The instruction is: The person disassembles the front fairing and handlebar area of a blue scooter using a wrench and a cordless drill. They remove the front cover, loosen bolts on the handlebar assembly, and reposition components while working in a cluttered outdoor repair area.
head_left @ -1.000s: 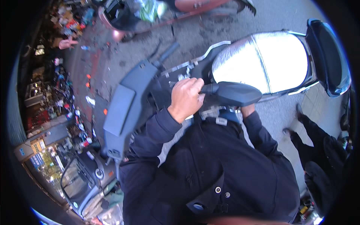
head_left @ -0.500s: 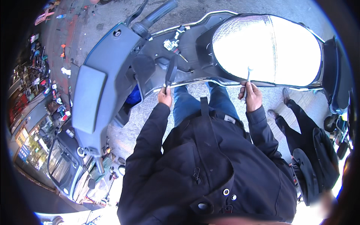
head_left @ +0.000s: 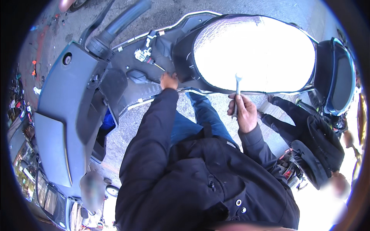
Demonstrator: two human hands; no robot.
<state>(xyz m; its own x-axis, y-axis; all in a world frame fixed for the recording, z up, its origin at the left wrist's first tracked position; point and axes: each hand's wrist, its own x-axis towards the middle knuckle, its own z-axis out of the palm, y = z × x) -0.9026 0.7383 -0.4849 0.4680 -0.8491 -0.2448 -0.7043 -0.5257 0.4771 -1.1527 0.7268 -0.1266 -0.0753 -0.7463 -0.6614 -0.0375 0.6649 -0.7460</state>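
My right hand (head_left: 246,111) grips a silver wrench (head_left: 237,85) upright, its jaw end over the edge of the scooter's shiny silver seat cover (head_left: 231,50). Bent over the scooter's dark footboard (head_left: 148,87), my left hand (head_left: 169,81) has its fingers curled down and partly hidden. Beside it lies a black rear-view mirror (head_left: 136,76), its stem reaching toward the hand; whether I hold the stem cannot be made out. Farther off on the footboard rests a screwdriver (head_left: 157,65) with a bare metal shaft, next to a white-and-dark item (head_left: 143,55) of unclear kind.
The scooter's handlebar grip (head_left: 125,19) and grey front panel (head_left: 52,150) stand on the left, with something blue in an open compartment (head_left: 108,120). At right, beyond my arm, is another person in dark clothes (head_left: 320,142). A black rear box (head_left: 339,77) sits behind the seat.
My left hand has gone from holding up a black rear-view mirror to down on the footboard. That mirror is no longer raised. My right hand still holds the wrench; the whole view has shifted.
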